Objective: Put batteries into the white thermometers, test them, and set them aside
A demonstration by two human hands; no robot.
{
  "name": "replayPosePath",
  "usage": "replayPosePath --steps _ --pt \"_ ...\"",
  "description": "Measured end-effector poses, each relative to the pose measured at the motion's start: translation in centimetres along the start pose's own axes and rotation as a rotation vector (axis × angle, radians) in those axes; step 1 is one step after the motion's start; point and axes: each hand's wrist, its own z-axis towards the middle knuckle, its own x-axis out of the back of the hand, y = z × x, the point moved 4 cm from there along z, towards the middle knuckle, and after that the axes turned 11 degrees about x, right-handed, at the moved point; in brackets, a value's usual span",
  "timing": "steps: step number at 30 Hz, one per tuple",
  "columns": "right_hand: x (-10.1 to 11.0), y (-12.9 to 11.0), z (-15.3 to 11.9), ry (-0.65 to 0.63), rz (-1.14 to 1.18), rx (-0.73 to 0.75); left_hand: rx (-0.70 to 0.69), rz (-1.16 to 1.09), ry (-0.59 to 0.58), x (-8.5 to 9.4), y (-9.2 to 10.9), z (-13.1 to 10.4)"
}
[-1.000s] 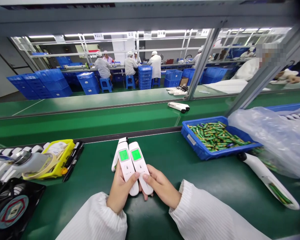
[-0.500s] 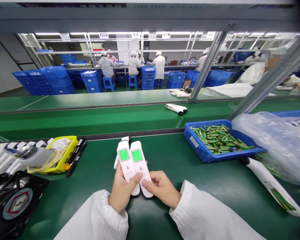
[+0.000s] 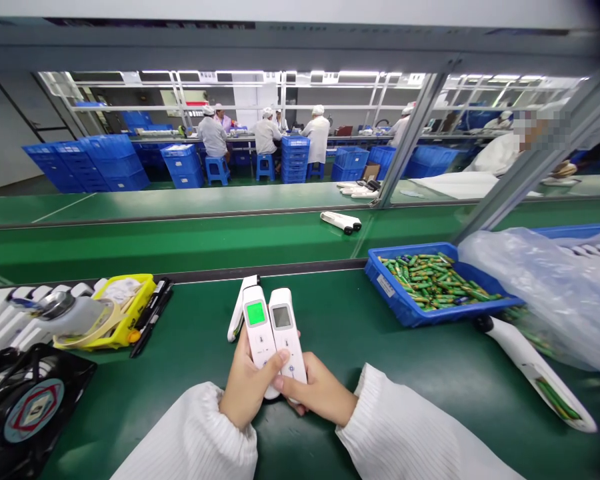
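Two white handheld thermometers are held side by side above the green table. The left thermometer (image 3: 259, 331) has a bright green screen, and my left hand (image 3: 250, 383) is wrapped round it, its thumb reaching onto the other one. The right thermometer (image 3: 285, 328) shows a grey, unlit screen; my right hand (image 3: 320, 389) grips its lower part. Just behind them a third white thermometer (image 3: 237, 312) lies on the table, partly hidden. Another (image 3: 535, 373), its battery bay open with green batteries inside, lies at the right.
A blue tray (image 3: 387, 290) of green batteries stands at the right beside a clear plastic bag (image 3: 545, 287). At left are a yellow basket (image 3: 143, 301), black markers (image 3: 153, 315), a bottle (image 3: 73, 317) and a black fan (image 3: 30, 407). Two thermometers (image 3: 337, 221) lie on the green belt (image 3: 180, 243).
The right thermometer's screen has gone from green to grey. Both held thermometers sit slightly lower and more to the right. The thermometers on the belt have shifted left.
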Motion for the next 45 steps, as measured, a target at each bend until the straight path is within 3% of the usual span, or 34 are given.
replayPosePath --steps 9,24,34,38,45 --pt "-0.2 0.2 -0.1 0.184 -0.051 -0.055 0.002 0.027 -0.026 -0.3 0.0 -0.1" --pt "-0.2 0.8 -0.3 0.176 -0.009 -0.049 0.011 -0.008 -0.070 -0.1 -0.3 0.0" --pt "0.4 0.3 0.0 0.115 0.154 0.051 0.158 -0.141 -0.274 -0.1 0.2 -0.2" --pt "0.4 0.1 -0.2 0.122 0.160 0.083 0.128 -0.104 -0.333 0.0 -0.3 0.1" --pt "0.1 0.0 -0.3 0.110 0.228 0.128 0.065 0.002 -0.336 0.2 0.1 -0.1"
